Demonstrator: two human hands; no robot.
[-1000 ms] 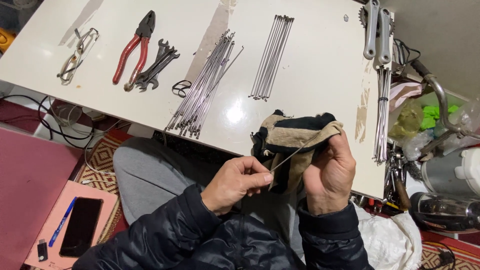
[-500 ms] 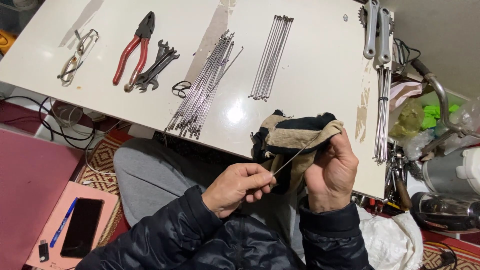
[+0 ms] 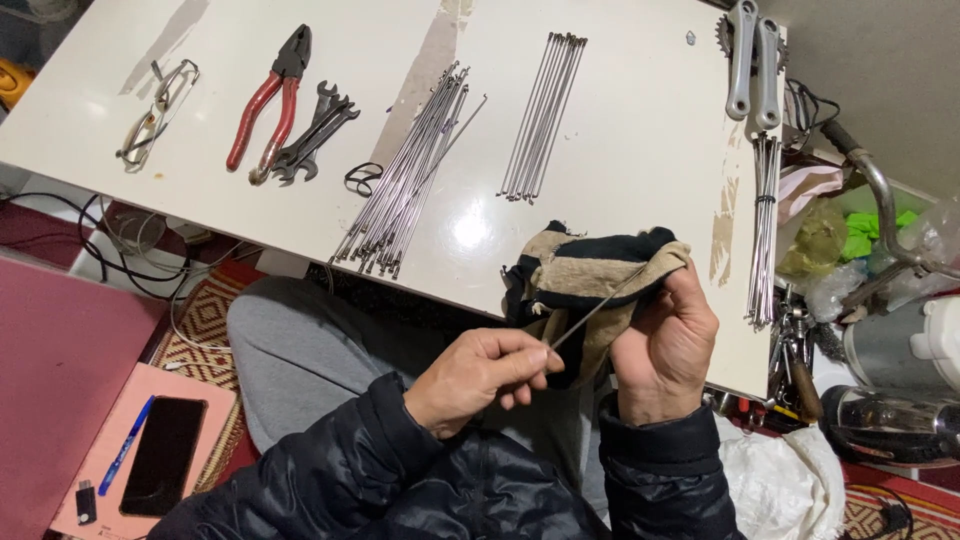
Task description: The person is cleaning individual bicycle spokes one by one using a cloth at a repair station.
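Pinched the near end of a thin metal spoke [image 3: 592, 316] in the left hand [image 3: 485, 375], with fingers curled shut around it and thumb on top. Wrapped the far end in a tan-and-black rag [image 3: 585, 270], bunched in the right hand [image 3: 665, 350] and gripped closed round cloth and spoke together. Held both just past the near edge of the white table [image 3: 640, 170], above the lap. Left on the table, well apart from the hands: a loose bundle of spokes [image 3: 405, 190], a tidier row of spokes [image 3: 545, 115], red-handled pliers [image 3: 268, 105], wrenches [image 3: 318, 125] just beside them, glasses [image 3: 155, 110] at the far left. Judged best done with a steady squeeze through the cloth, drawing the spoke straight along its own line and turning it a little between the fingertips, never levering sideways, for fear of bending so thin a rod.
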